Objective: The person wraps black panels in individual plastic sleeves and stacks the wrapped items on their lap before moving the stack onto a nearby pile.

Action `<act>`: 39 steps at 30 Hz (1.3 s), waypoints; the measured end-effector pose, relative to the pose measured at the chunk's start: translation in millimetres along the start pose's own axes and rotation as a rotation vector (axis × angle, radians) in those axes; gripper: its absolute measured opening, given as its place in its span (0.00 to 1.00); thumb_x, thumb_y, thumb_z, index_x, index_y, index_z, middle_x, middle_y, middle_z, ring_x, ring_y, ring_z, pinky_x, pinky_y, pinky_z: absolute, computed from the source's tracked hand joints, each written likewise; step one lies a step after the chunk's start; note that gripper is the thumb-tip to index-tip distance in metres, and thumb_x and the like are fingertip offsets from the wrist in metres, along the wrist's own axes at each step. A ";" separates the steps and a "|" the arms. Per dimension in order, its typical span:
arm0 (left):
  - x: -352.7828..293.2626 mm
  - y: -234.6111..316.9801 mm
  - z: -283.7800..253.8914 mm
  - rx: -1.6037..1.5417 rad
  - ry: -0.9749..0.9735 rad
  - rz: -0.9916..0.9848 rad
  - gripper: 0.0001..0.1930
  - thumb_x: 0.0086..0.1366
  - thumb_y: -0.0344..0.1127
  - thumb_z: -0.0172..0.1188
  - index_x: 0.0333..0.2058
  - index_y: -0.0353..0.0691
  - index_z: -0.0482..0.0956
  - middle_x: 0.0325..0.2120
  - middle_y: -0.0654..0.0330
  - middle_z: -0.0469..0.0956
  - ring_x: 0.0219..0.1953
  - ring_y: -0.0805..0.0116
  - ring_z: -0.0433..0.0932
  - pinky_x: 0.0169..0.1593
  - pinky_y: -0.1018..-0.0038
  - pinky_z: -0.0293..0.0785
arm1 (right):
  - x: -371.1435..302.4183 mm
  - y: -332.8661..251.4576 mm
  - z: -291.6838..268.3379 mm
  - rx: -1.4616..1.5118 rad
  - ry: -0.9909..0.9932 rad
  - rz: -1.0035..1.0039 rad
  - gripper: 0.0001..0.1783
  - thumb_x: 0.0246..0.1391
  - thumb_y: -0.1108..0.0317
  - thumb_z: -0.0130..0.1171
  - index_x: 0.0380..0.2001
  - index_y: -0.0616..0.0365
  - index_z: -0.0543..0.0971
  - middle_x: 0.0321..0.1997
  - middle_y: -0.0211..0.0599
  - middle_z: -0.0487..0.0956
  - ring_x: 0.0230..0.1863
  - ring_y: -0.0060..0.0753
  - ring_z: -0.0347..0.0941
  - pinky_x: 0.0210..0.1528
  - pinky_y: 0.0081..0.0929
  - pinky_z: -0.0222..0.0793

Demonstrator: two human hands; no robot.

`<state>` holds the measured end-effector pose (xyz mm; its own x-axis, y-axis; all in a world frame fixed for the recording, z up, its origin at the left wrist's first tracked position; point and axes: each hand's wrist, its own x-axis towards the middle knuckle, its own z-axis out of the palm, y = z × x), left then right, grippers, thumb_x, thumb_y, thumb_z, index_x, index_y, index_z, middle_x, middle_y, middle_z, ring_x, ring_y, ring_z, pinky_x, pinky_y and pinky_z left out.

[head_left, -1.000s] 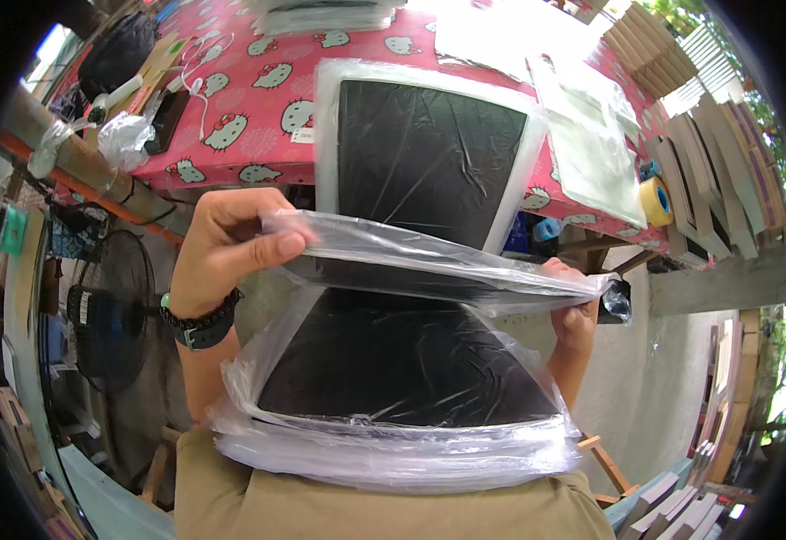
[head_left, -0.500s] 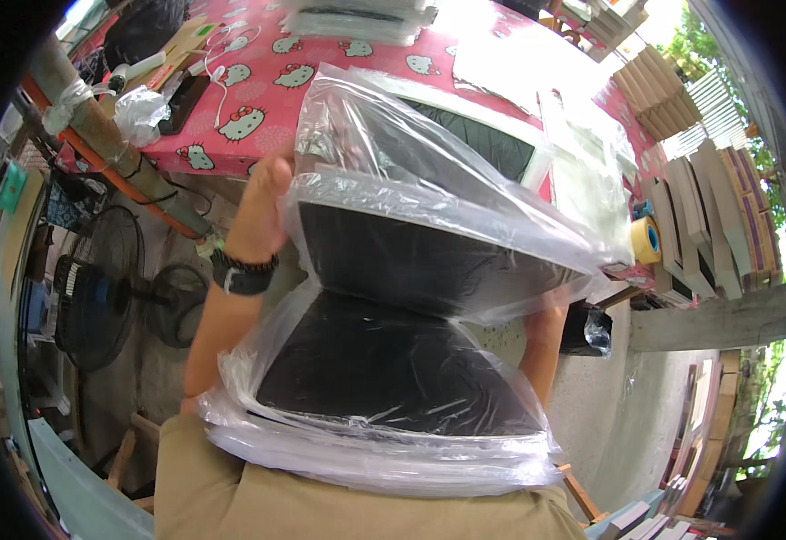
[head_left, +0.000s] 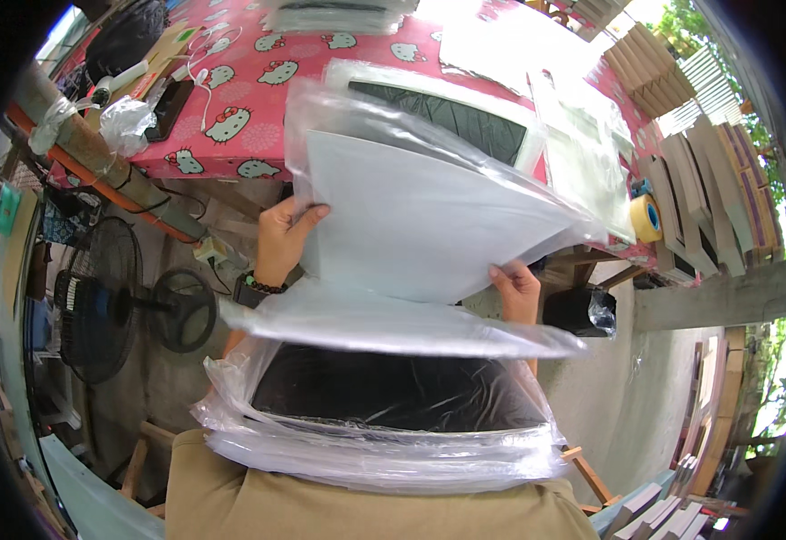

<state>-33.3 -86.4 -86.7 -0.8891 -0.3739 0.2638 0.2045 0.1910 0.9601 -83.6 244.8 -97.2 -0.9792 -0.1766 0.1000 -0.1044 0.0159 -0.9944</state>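
My left hand [head_left: 287, 236] pinches the left edge of a pale grey flat panel [head_left: 420, 211] in clear plastic, thumb on its face. The right hand [head_left: 517, 286] grips the panel's lower right side the same way. The panel is tilted up over my lap, its upper part against the table edge. Below it, a loose flap of clear plastic [head_left: 393, 324] stands out, blurred by motion. A stack of plastic-wrapped black panels [head_left: 384, 391] rests on my lap. Just beyond the held panel, a white-bordered dark panel [head_left: 451, 117] lies on the table.
The table has a pink cartoon-print cloth [head_left: 231, 162], with wrapped sheets [head_left: 339, 16] at its back. A yellow tape roll [head_left: 645, 219] is at its right edge. A black fan [head_left: 105, 297] stands at left; stacked boards [head_left: 708, 202] at right. A black bin [head_left: 582, 310] sits beneath.
The held wrapped piece has turned from its black face to its pale grey face. Both thumbs now show on it, and a plastic flap swings out below. The stack stays on my lap.
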 end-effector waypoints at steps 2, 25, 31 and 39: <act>-9.0 -25.0 -2.6 0.190 -0.037 0.010 0.09 0.53 0.33 0.58 0.29 0.32 0.76 0.21 0.60 0.76 0.25 0.79 0.71 0.29 0.82 0.65 | -3.6 19.0 -3.4 -0.225 0.047 -0.033 0.04 0.45 0.76 0.55 0.27 0.65 0.74 0.22 0.31 0.74 0.24 0.17 0.65 0.29 0.16 0.61; -51.6 -162.6 -23.6 1.225 -0.843 -0.034 0.07 0.48 0.38 0.52 0.24 0.44 0.77 0.29 0.57 0.74 0.32 0.59 0.73 0.32 0.66 0.69 | -21.2 115.9 -11.1 -1.170 -0.538 -0.113 0.11 0.39 0.64 0.47 0.27 0.55 0.74 0.23 0.41 0.72 0.32 0.42 0.69 0.30 0.36 0.66; -57.6 -139.9 -35.8 0.724 -0.503 0.178 0.19 0.51 0.46 0.52 0.41 0.44 0.72 0.36 0.52 0.72 0.38 0.53 0.71 0.43 0.65 0.66 | -35.7 132.2 -28.0 -1.156 -0.478 -0.114 0.10 0.41 0.65 0.46 0.28 0.54 0.73 0.27 0.40 0.71 0.37 0.42 0.68 0.33 0.34 0.65; -79.1 -141.8 -8.1 0.830 -0.581 0.147 0.20 0.53 0.46 0.51 0.42 0.43 0.71 0.38 0.51 0.71 0.40 0.54 0.70 0.45 0.65 0.64 | -28.5 182.5 -24.1 -1.141 -0.536 0.142 0.11 0.45 0.63 0.47 0.33 0.54 0.71 0.34 0.40 0.70 0.44 0.43 0.64 0.42 0.34 0.63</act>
<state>11.3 -91.2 -242.9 -0.9844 0.1590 0.0755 0.1754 0.8502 0.4964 -78.9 276.5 -280.7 -0.8289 -0.4743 -0.2968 -0.3561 0.8563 -0.3740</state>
